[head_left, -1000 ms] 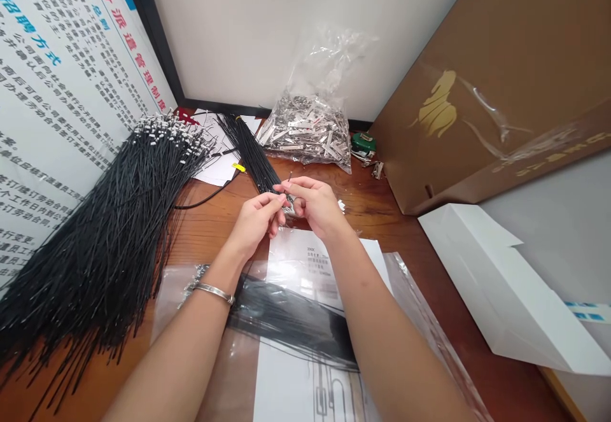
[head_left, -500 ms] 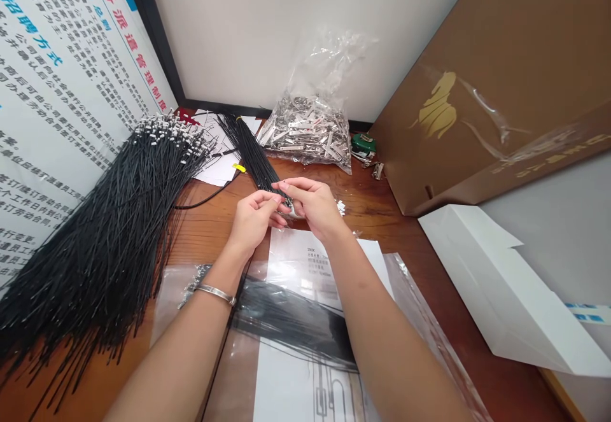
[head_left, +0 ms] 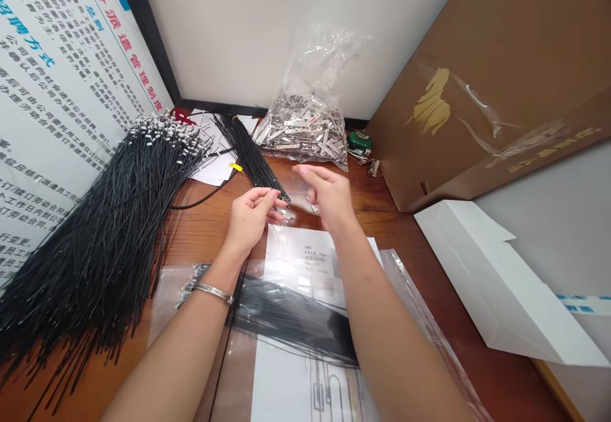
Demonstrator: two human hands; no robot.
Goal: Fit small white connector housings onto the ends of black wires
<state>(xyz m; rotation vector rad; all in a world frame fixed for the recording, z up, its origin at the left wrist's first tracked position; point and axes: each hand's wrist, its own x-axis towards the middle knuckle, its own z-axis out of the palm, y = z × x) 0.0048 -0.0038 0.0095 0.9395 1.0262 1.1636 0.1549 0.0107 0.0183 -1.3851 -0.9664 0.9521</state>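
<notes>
My left hand (head_left: pixel 252 215) is pinched on the end of a thin black cord with a small metal clip (head_left: pixel 284 200) at its tip. The cord runs down past my left wrist. My right hand (head_left: pixel 324 196) is just to the right of the clip, blurred by motion, its fingers partly spread and off the cord. A bound bundle of black cords (head_left: pixel 251 151) lies just behind both hands. A clear bag of metal clips (head_left: pixel 305 130) stands at the back.
A big heap of black cords with metal tips (head_left: pixel 109 231) fills the left, against a printed poster (head_left: pixel 57 72). A clear bag of black cords (head_left: pixel 291 317) on paper sheets lies under my forearms. A brown carton (head_left: pixel 482 84) and a white box (head_left: pixel 496 282) stand right. A green item (head_left: pixel 357 142) sits behind.
My right hand has let go of the clip and cord and swung a little up and to the right. My left hand still holds the cord end in place.
</notes>
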